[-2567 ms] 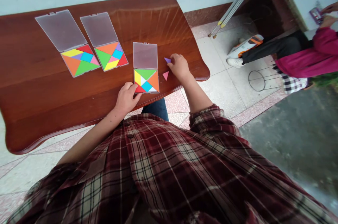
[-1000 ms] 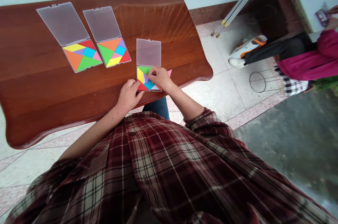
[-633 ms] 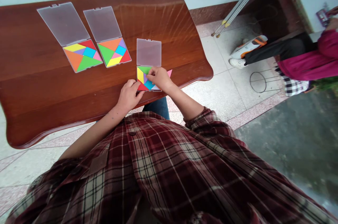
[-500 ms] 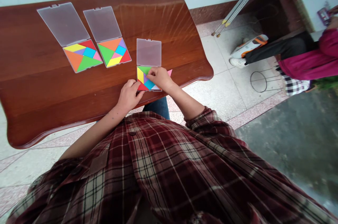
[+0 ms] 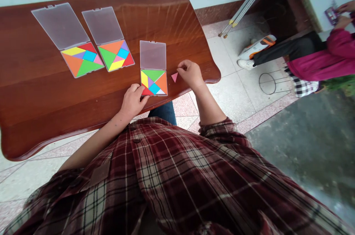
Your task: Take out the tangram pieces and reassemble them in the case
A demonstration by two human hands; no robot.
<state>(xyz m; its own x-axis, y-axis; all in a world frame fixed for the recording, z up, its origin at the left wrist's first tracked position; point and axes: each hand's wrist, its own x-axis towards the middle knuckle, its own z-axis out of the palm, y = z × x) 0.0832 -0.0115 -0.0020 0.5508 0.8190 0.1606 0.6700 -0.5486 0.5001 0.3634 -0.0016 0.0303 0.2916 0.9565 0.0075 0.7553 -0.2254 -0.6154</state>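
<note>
My left hand [image 5: 133,99] grips the lower left corner of a small tangram case [image 5: 153,68], its fingers over part of the red piece [image 5: 146,91]. The clear lid stands open away from me. Inside lie green, yellow, purple, blue and orange pieces; a pale bare patch [image 5: 161,92] shows at the lower right. Right of the case, a pink triangle [image 5: 174,77] lies on the table. My right hand [image 5: 191,74] hovers at its upper right, thumb and forefinger curved and slightly apart, with nothing visible between them. Whether the fingertips touch the triangle is unclear.
Two more open tangram cases, one at far left [image 5: 82,59] and one beside it [image 5: 116,55], hold coloured pieces on the brown wooden table [image 5: 69,105]. To the right are crutches [image 5: 244,7] against the wall and a seated person [image 5: 313,61] holding a small object.
My right hand has moved right, off the case to the pink triangle, leaving the purple piece lying in the case. My left hand keeps its grip on the corner. The view has shifted slightly.
</note>
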